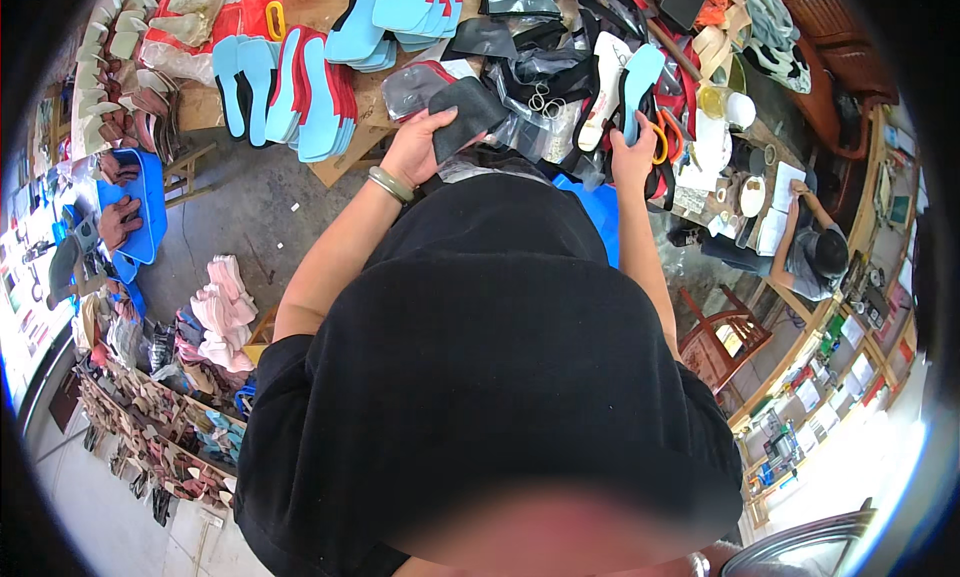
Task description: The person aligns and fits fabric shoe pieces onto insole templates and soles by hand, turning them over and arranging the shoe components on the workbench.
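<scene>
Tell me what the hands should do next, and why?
Perhaps bring the blue insole toward the black piece: the left hand holds that piece, the right hand seems to hold the insole's lower end, and the two things are apart.

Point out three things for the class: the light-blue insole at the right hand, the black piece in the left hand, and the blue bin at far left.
Light-blue insole [641,74]: head view, on its flat face.
Black piece [468,120]: head view, mid-surface.
Blue bin [153,202]: head view, on its wall.
</scene>
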Demonstrator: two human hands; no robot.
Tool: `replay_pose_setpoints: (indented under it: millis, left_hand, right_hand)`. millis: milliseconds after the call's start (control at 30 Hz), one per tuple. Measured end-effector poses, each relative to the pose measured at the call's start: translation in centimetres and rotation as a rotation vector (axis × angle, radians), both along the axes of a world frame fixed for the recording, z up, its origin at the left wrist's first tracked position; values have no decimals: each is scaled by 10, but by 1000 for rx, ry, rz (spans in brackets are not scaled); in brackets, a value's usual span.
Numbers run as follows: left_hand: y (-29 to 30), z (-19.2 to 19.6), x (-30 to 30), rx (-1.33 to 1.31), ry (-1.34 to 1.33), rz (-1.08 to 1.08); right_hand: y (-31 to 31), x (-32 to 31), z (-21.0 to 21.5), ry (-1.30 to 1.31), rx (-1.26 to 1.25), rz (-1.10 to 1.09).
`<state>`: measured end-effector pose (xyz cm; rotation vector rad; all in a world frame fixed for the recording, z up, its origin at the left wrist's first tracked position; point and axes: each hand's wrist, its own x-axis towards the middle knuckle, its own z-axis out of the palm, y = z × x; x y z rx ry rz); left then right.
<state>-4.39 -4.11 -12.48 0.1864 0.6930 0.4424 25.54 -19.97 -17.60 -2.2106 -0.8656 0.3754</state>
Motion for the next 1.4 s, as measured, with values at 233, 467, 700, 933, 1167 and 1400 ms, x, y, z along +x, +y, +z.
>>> replay_pose_setpoints:
  millis: [233,467,700,933,1167,1400]
  left_hand:
    - [17,-36,-24,316,371,37]
    - [53,-82,-42,817,892,-8]
    - [56,-85,-45,1378,1412,-154]
    - [51,-87,-55,622,674,100]
    - [49,-40,-29,1508,1534,-175]
    - [40,43,46,207,-41,58]
  right_hand:
    - [15,4,8,-290,-113,54]
    - [133,-59,11,-285,48,650]
    - [207,-89,-53,-656,-308,972]
    - [212,-52,-50,-311,-145,813]
    - [170,-57,33,84,-117,555]
    - [115,-74,91,-473,359,942]
